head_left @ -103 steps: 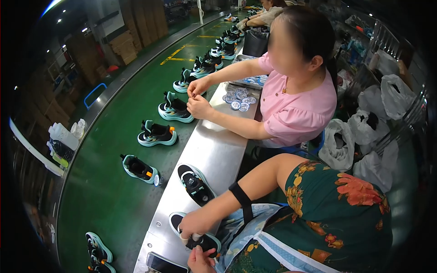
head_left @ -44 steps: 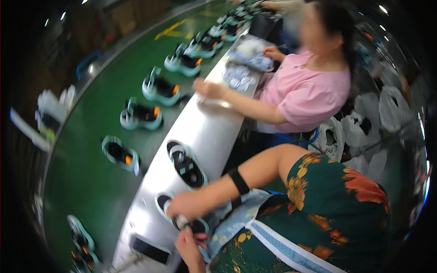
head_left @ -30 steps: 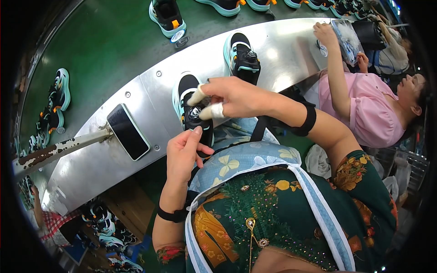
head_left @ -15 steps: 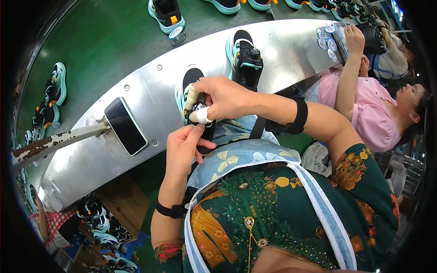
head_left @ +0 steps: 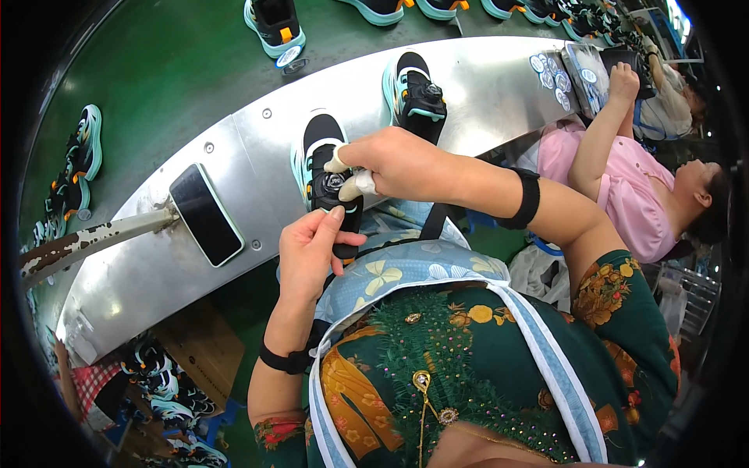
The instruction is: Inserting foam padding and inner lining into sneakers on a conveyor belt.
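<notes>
A black, white and mint sneaker (head_left: 318, 129) lies in front of me, toe away, partly over the bench edge, with a round dial (head_left: 334, 182) on its upper. My left hand (head_left: 307, 251) is closed, thumb and forefinger pinching the sneaker's near end. Over the dial hovers my right hand (head_left: 394, 165); its thumb and forefinger, in pale finger covers, stand apart beside the dial, which shows between them. Whether they touch the upper, I cannot tell. To the right stands a second sneaker (head_left: 416, 97) of the same kind, touched by neither hand.
A phone (head_left: 207, 214) lies on the metal bench (head_left: 261, 148) beside a chipped metal bar (head_left: 101, 238). Beyond runs a green surface (head_left: 172, 86) carrying more sneakers (head_left: 275, 27). Round tags (head_left: 552, 78) lie at the right, near a co-worker in pink (head_left: 624, 183).
My right thumb and forefinger have spread away from the dial, uncovering it. My left hand keeps its pinch at the sneaker's near end. The whole view has shifted slightly.
</notes>
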